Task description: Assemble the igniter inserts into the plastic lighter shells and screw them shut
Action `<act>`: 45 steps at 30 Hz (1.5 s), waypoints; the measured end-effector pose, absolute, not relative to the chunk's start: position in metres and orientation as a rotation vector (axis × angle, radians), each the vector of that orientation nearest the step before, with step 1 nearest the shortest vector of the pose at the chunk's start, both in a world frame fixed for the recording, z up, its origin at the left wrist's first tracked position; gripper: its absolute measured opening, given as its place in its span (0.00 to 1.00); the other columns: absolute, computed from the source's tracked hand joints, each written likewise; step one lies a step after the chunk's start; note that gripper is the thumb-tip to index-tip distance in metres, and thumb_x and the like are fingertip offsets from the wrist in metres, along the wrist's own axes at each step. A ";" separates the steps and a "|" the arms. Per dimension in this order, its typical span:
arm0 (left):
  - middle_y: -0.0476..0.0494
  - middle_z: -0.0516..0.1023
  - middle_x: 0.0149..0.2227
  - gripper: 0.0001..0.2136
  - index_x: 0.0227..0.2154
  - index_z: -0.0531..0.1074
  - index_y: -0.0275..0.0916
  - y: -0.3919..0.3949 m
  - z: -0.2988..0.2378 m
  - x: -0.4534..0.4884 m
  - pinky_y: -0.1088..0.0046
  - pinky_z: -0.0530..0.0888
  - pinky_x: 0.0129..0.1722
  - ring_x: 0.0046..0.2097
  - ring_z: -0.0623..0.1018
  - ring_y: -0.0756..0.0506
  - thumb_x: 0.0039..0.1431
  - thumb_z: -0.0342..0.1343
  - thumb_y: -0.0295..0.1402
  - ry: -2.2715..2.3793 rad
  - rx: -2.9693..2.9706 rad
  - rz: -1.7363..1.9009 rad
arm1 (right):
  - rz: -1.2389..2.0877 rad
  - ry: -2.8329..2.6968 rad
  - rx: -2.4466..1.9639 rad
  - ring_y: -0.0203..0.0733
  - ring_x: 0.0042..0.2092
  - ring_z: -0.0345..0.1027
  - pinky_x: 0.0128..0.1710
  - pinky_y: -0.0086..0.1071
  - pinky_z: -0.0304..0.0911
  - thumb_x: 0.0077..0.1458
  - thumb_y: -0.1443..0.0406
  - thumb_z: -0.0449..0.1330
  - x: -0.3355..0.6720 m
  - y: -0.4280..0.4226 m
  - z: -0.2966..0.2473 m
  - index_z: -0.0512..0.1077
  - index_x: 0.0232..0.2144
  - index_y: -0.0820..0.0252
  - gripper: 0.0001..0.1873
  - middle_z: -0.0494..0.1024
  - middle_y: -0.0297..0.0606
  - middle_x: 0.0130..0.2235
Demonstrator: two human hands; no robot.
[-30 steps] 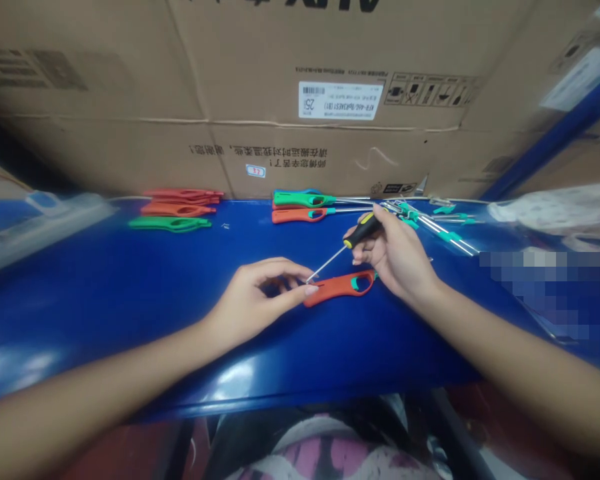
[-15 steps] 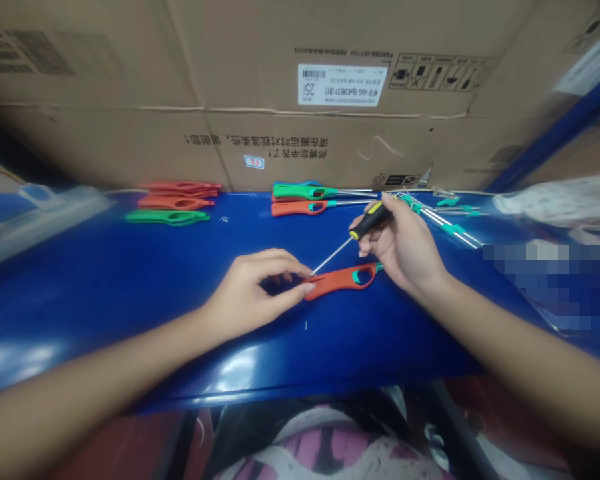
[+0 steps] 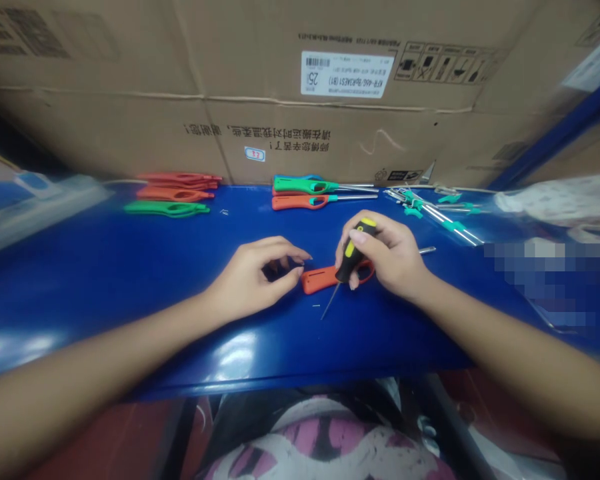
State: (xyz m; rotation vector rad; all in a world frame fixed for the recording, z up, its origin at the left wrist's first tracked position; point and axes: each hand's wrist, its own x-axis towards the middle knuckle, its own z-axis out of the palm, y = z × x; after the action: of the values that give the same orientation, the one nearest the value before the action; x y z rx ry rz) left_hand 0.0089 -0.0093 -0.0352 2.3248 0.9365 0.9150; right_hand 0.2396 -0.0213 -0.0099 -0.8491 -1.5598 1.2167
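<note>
My right hand (image 3: 387,257) is closed around a black and yellow screwdriver (image 3: 353,257). Its shaft slants down to the table, with the tip just below a small screw (image 3: 316,305). Under and behind that hand lies an orange gas lighter (image 3: 320,279), its handle partly covered and its metal tube showing past the hand. My left hand (image 3: 253,277) is at the lighter's left end, thumb and forefinger slightly apart, holding nothing that I can make out.
Orange and green handle shells (image 3: 167,209) are stacked at the back left, with tiny screws (image 3: 223,212) beside them. Assembled lighters (image 3: 305,201) lie at the back middle. Metal tubes with teal parts (image 3: 445,223) lie to the right. A large cardboard box (image 3: 250,120) walls off the back.
The screwdriver has left the lighter's left end and swung down towards the table by the small screw. My left fingers have come off the lighter. The screw appears turned and shifted.
</note>
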 end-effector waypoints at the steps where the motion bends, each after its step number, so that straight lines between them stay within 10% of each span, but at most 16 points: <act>1: 0.44 0.80 0.38 0.09 0.42 0.79 0.38 -0.010 -0.035 0.009 0.73 0.74 0.37 0.36 0.76 0.49 0.61 0.57 0.30 0.930 2.330 0.913 | 1.188 -1.551 -0.856 0.34 0.18 0.69 0.16 0.27 0.65 0.56 0.49 0.63 0.240 -0.021 -0.010 0.68 0.31 0.56 0.18 0.77 0.30 0.24; 45: 0.44 0.80 0.36 0.04 0.36 0.83 0.38 -0.024 -0.029 0.012 0.74 0.75 0.37 0.36 0.79 0.49 0.60 0.64 0.30 0.667 2.200 0.897 | 1.030 -1.268 -0.733 0.36 0.17 0.66 0.12 0.31 0.62 0.61 0.51 0.59 0.250 -0.003 -0.011 0.70 0.31 0.54 0.15 0.77 0.34 0.26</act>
State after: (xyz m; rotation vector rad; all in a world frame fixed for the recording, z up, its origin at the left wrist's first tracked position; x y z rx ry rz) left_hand 0.0117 -0.0242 -0.0293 2.2001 0.6675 0.8973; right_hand 0.2495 -0.0030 -0.0109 -0.7335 -1.2678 1.0300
